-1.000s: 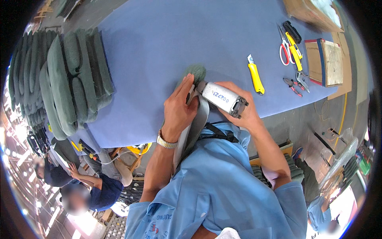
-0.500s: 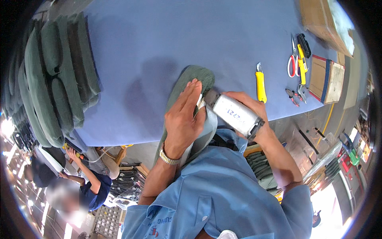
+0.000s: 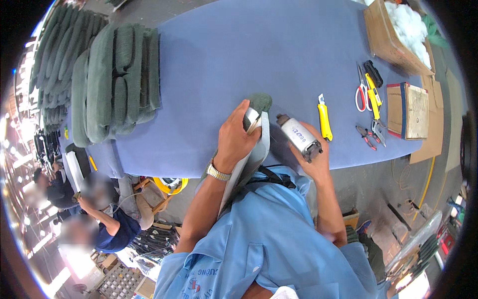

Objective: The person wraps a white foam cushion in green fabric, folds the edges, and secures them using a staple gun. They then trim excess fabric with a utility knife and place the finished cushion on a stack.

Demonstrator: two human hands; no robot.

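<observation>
My left hand (image 3: 235, 135), a metal-band watch on its wrist, grips a long dark green fabric-covered pad (image 3: 260, 101) near its far end. The pad is tipped on edge, so its pale grey underside (image 3: 259, 149) and a white strip show; its near end runs down against my shirt. Just to the right, my right hand (image 3: 314, 147) is closed around a silver cylindrical hand tool (image 3: 298, 134) with a dark nose and black end cap. The nose points up and left toward the pad, with a small gap between them. My right fingers are partly hidden behind the tool.
On the blue table (image 3: 209, 60), stacked green pads (image 3: 114, 79) stand at left. At right lie a yellow utility knife (image 3: 324, 119), scissors (image 3: 362, 92), pliers (image 3: 367, 137), a small box (image 3: 406, 112) and a carton of white stuffing (image 3: 393, 42). Other people work at lower left.
My right hand has drawn the tool back to the right, away from the pad. The pad has tilted, showing more underside, and my left hand now grips its edge instead of lying across it.
</observation>
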